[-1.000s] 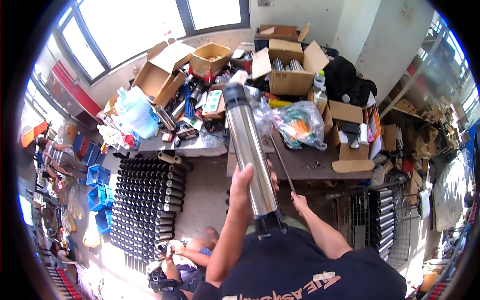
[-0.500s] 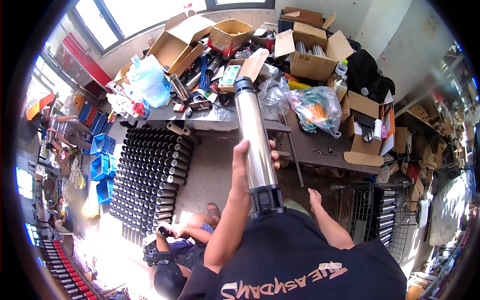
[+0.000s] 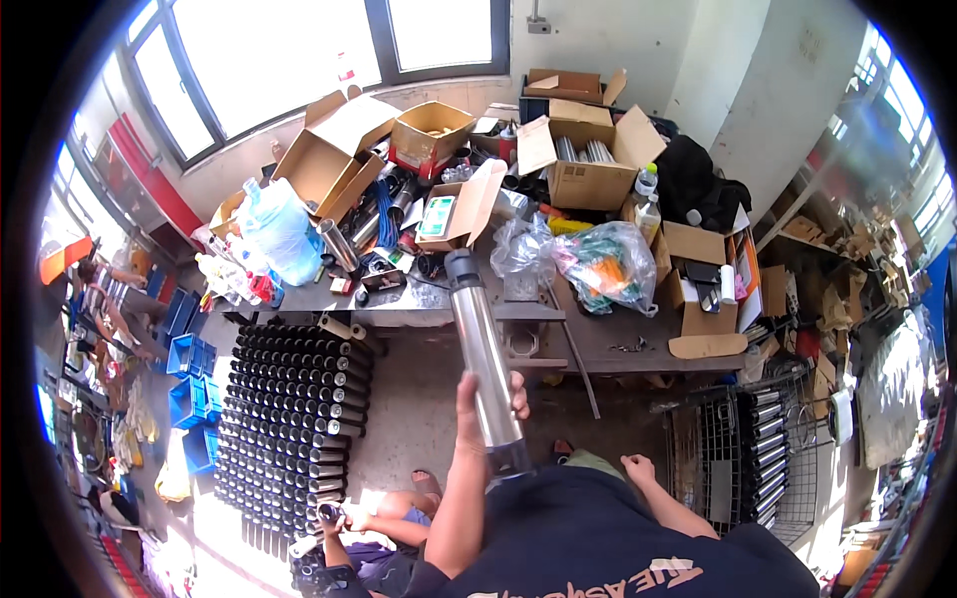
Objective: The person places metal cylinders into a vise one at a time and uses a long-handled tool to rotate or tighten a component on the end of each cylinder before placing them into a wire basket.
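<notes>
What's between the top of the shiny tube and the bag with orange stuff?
In the head view, crumpled clear plastic shows between the silver tube and that bag.

One view: head-worn fisheye, left of the pair. Aimed down and forward: wearer's shirt at the bottom edge, left hand close in, table beyond, window at top. Wide coverage, dark curved rim.

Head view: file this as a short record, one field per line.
left hand: grips the lower part of the silver tube
tube: dark ends, tilted
right hand: apart from the tube, nothing visible in it
workbench: cardboard boxes, plastic bag, bluish jug
floor, left: rows of black cylinders, blue crates
right: wire basket
other person: lower left
</notes>
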Demonstrator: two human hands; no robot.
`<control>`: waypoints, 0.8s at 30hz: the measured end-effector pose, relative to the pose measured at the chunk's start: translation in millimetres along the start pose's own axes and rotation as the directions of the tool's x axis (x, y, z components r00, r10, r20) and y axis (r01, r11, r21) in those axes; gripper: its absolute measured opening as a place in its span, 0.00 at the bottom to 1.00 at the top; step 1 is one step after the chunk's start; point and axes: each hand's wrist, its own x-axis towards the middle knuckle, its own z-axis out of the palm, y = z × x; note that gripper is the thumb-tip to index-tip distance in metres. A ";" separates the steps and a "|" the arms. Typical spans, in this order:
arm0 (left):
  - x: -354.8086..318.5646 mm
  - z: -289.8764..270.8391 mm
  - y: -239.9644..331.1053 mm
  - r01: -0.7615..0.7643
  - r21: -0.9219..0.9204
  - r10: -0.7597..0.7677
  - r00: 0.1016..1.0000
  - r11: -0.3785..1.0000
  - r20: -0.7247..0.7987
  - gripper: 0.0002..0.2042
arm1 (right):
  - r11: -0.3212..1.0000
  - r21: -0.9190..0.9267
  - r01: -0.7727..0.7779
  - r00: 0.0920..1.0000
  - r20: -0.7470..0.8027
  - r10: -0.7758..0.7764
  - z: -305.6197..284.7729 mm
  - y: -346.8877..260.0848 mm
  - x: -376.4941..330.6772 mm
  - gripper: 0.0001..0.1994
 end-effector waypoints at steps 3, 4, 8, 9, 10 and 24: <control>11.4 -15.4 -13.4 0.013 -0.128 -0.008 0.999 0.992 0.045 0.37 | 0.983 -0.171 0.070 0.997 0.042 -0.064 -2.9 -5.3 -7.1 0.23; 10.3 -7.2 -16.8 -0.003 -0.188 0.016 0.997 0.982 0.069 0.38 | 0.985 -0.161 0.068 0.997 0.030 -0.064 -1.9 -3.1 -7.7 0.23; 14.2 22.4 -11.0 0.010 -0.084 -0.002 0.996 0.996 0.094 0.36 | 0.983 -0.163 0.084 0.996 0.029 -0.081 2.3 2.1 -12.1 0.24; 11.6 31.9 -7.3 -0.011 -0.023 0.011 1.000 1.000 0.020 0.34 | 0.977 -0.176 0.119 0.992 0.050 -0.112 4.1 4.0 -11.4 0.24; 11.2 34.0 -2.5 0.016 0.027 -0.014 0.998 1.000 -0.067 0.33 | 0.981 -0.164 0.102 0.994 0.059 -0.093 3.9 3.4 -15.4 0.24; 11.0 56.7 30.2 0.062 0.244 -0.037 0.994 0.968 -0.107 0.29 | 0.993 -0.106 -0.049 0.998 0.022 0.052 23.6 11.1 -40.1 0.23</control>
